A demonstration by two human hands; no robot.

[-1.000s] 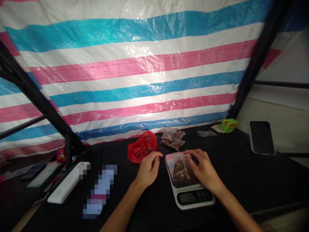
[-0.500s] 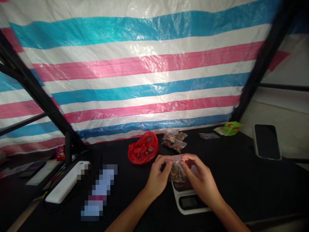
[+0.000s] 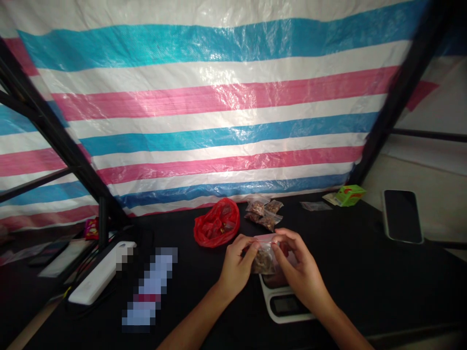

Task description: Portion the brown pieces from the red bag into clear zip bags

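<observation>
A small clear zip bag (image 3: pixel 263 262) with brownish dried bits inside hangs between my hands, its top edge level. My left hand (image 3: pixel 239 260) pinches the bag's upper left corner between thumb and fingers. On the upper right corner, my right hand (image 3: pixel 299 265) grips the same way. Below and partly behind the bag lies a white kitchen scale (image 3: pixel 275 316) with a small grey display; my right hand covers part of it. Beyond my hands stands an open red plastic bag (image 3: pixel 216 223) with some contents. Several filled zip bags (image 3: pixel 264 212) lie beside it.
A flat zip bag (image 3: pixel 315 206) and a green box (image 3: pixel 349 195) lie at the back right, near a phone (image 3: pixel 403 216). To the left are a white power strip (image 3: pixel 98 277) and a blurred-out strip (image 3: pixel 149 290). A striped tarp (image 3: pixel 226 102) hangs behind the black table (image 3: pixel 197 301).
Both hands keep hold of the zip bag. It has shifted slightly left, and my right hand's fingers have moved a little along its top edge.
</observation>
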